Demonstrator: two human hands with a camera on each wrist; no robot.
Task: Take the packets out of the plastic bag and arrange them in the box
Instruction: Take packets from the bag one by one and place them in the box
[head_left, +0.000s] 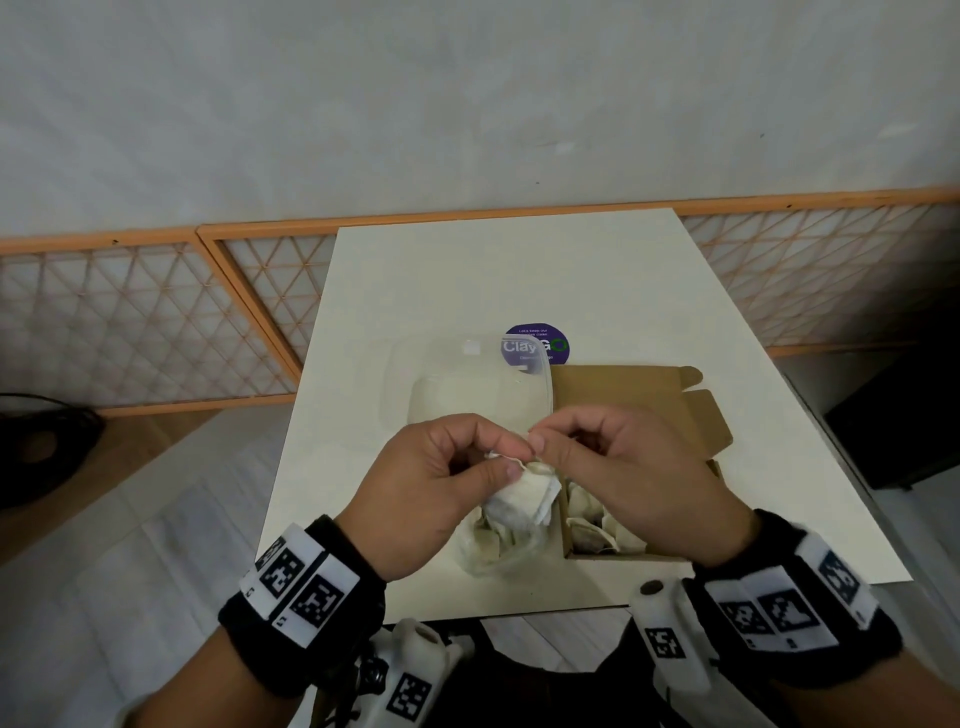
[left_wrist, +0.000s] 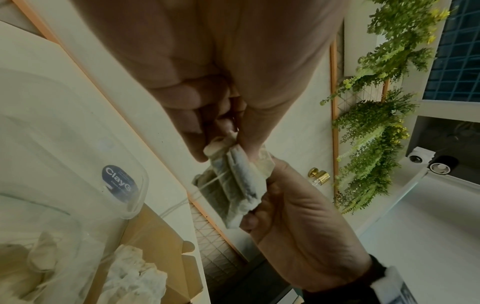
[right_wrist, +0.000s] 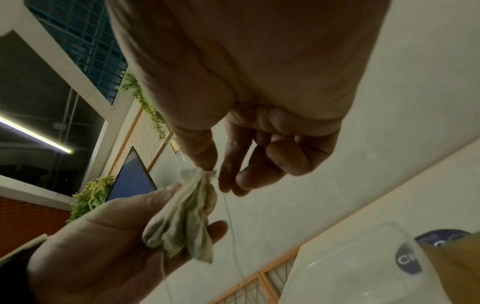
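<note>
A crumpled white packet (head_left: 524, 499) with a thin string hangs between both hands above the table. My left hand (head_left: 514, 460) pinches its upper edge between thumb and forefinger. My right hand (head_left: 540, 449) pinches the gathered top of the same packet (right_wrist: 187, 216), thumb against forefinger. Below the hands lies the clear plastic bag (head_left: 467, 384), with more packets (head_left: 483, 545) in its near end. To its right sits the open cardboard box (head_left: 639, 384), several packets (head_left: 587, 525) lying in it. The left wrist view shows the packet (left_wrist: 239, 181) folded lengthwise between both hands.
The white table (head_left: 467, 270) carries a round purple sticker (head_left: 535, 343) behind the bag. Orange lattice panels (head_left: 135, 322) run along the wall at the back. A black object (head_left: 41, 447) sits on the floor at the left.
</note>
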